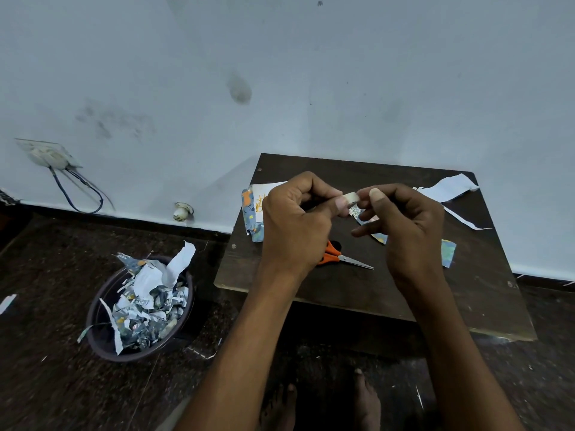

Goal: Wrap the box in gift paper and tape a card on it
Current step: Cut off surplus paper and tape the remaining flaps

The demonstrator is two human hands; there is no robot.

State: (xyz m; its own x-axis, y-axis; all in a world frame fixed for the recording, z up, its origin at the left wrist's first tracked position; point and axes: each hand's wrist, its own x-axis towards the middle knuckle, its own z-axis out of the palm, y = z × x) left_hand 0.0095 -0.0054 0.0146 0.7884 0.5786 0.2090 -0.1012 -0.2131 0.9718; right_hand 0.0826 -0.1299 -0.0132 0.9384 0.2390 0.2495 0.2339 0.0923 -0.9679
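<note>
Losing the free end of the tape roll (351, 199) is judged the main risk: if the strip tears short or folds onto itself while being picked loose, it could stick to the fingers instead of the card (263, 200). The roll is pinched by the left hand (295, 222), thumb and curled fingers closed around it, above the middle of the board (485, 293). The right hand (401, 225) is held just beside it, thumb and forefinger nipped at the roll's edge, the other fingers loosely bent. Whether a strip is already lifted cannot be told. The wrapped box (252, 219) lies near the board's far left edge with the card resting on top, and scissors (342, 256) lie below the hands.
</note>
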